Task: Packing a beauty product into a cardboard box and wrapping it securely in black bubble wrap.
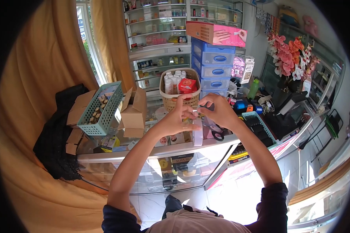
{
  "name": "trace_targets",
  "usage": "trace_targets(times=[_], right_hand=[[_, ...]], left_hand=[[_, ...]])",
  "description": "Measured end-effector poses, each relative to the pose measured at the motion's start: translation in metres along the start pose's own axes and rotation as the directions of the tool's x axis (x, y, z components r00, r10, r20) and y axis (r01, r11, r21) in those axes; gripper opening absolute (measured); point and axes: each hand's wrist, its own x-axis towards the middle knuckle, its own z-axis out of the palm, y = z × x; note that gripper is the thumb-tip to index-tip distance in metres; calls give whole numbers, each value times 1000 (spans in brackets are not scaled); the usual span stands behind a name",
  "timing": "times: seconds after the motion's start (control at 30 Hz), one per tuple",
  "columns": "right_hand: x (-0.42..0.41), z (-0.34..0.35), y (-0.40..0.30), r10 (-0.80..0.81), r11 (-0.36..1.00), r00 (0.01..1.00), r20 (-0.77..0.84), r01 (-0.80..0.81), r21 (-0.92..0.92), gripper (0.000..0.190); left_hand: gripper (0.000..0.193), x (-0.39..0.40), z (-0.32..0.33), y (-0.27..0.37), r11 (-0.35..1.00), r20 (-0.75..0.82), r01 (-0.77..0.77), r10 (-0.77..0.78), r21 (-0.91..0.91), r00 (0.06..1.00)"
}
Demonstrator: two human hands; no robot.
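Note:
My left hand (176, 118) is at the front of the glass counter, its thumb across a roll of clear tape (198, 135) that stands on edge. Its index finger points up and the other fingers curl. My right hand (218, 111) faces it with bent fingers. Between the fingertips of both hands is a small clear, shiny piece (195, 111); whether it is the tape's loose end I cannot tell. Just right of the roll lie scissors with black handles (217, 135). Behind my hands stands a beige woven plastic basket (169, 100) with white bottles (168, 86) and a red box (187, 85).
On the left are an open cardboard box (133, 120), a teal basket (100, 128) and black cloth (57, 145). A blue drawer tower (216, 71) carries a pink box (230, 35). Rightward are a teal tray (272, 137), a green bottle (253, 89) and artificial flowers (288, 56).

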Motion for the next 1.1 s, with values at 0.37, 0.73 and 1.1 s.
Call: trace_targets(times=[0.37, 0.73, 1.1], right_hand=[[-21, 41, -11, -115, 993, 960, -256, 112, -23, 14], [-16, 43, -5, -197, 979, 852, -485, 198, -50, 14], [3, 4, 2, -246, 966, 896, -369, 258, -18, 10]], left_hand=[[86, -1, 8, -19, 991, 10, 46, -45, -129, 999], [81, 11, -1, 2, 966, 96, 227, -217, -119, 972], [75, 16, 5, -11, 986, 73, -36, 49, -164, 996]])
